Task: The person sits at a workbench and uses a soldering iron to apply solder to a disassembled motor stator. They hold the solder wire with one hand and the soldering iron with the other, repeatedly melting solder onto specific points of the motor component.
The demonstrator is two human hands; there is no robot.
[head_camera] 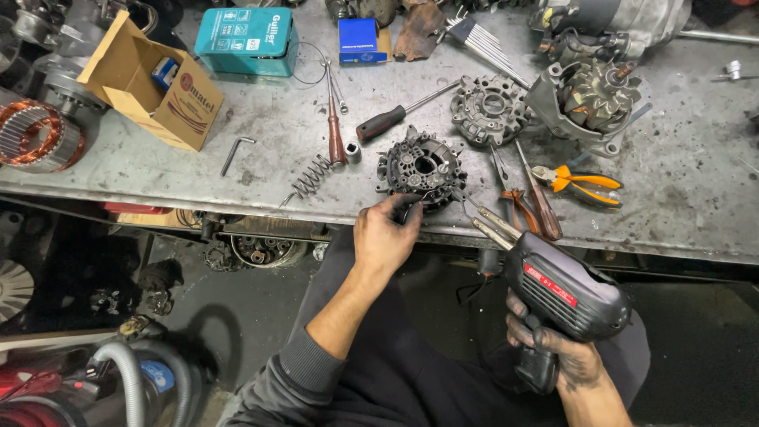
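A black round rectifier plate (421,168) is steadied at the near edge of the desk (680,190) by the left hand (385,235), whose fingers are pinched closed on its lower rim, apparently to keep it from shifting. A black soldering gun (565,292) is gripped in the closed right hand (553,356), its tip aimed up-left at that rim. Just beyond the gun lie red-handled screwdrivers (541,205) and orange pliers (581,183), crowding its path; a coiled spring (312,175) lies left of the plate.
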